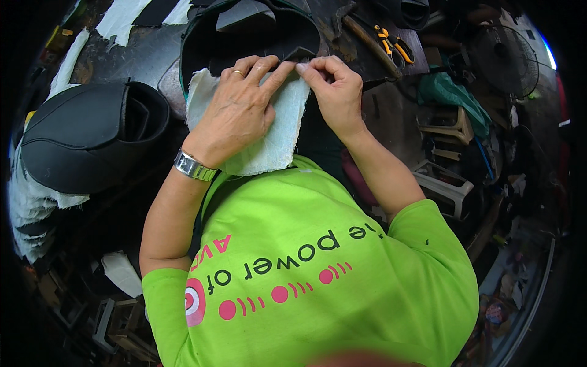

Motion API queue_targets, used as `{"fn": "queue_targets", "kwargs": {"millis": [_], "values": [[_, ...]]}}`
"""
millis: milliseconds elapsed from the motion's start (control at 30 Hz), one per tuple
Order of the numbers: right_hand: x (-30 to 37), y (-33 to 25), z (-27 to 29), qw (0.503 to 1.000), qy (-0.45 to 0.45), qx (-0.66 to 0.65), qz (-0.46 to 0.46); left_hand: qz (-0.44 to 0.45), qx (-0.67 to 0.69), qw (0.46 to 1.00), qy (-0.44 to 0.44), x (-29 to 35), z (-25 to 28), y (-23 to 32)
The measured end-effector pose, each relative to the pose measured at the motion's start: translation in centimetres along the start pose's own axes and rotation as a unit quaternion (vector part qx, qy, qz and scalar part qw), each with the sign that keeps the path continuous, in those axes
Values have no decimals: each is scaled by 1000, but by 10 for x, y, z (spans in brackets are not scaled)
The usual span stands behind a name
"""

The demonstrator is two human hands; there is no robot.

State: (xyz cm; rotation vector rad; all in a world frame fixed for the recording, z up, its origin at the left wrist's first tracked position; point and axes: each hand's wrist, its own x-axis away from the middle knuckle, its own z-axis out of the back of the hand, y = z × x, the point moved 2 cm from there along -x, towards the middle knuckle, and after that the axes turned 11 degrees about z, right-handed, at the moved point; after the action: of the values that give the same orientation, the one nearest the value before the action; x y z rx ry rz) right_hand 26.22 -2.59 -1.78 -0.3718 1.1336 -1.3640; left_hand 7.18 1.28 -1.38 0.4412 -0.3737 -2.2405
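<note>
**Crowded dark counter**

The dark counter (131,52) carries a black seat cover (85,137) at left, another black cover (251,30) up top, white cloth scraps (125,18), a hammer (367,37) and orange-handled pliers (394,46) at right.

Hemmed in left by a black seat cover (92,137), ahead by a black seat piece (251,37), right by a hammer (367,38) and orange-handled pliers (394,46).
</note>
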Motion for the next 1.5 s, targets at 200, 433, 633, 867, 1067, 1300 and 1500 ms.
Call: {"fn": "queue_targets", "kwargs": {"millis": [200, 433, 633, 867, 1067, 1300, 1500], "values": [[-4, 10, 1, 998, 7, 38, 43, -5, 93, 995, 38, 2, 2, -5], [-14, 11, 7, 989, -41, 134, -34, 9, 93, 995, 31, 0, 0, -7], [-20, 15, 16, 899, -60, 234, 365, 4, -3, 1000, -13, 1, -3, -5], [-16, 40, 52, 895, -187, 214, 344, -21, -49, 998, -13, -5, 3, 4], [-19, 30, 45, 961, -16, 86, 261, -80, -107, 991, -28, -4, 9, 6], [-20, 4, 8, 995, -81, 19, 47, -84, 36, 996, -26, -6, 45, 9], [-72, -48, 30, 852, -10, 388, 352, 24, -117, 992, 28, 8, 94, -17]]}}
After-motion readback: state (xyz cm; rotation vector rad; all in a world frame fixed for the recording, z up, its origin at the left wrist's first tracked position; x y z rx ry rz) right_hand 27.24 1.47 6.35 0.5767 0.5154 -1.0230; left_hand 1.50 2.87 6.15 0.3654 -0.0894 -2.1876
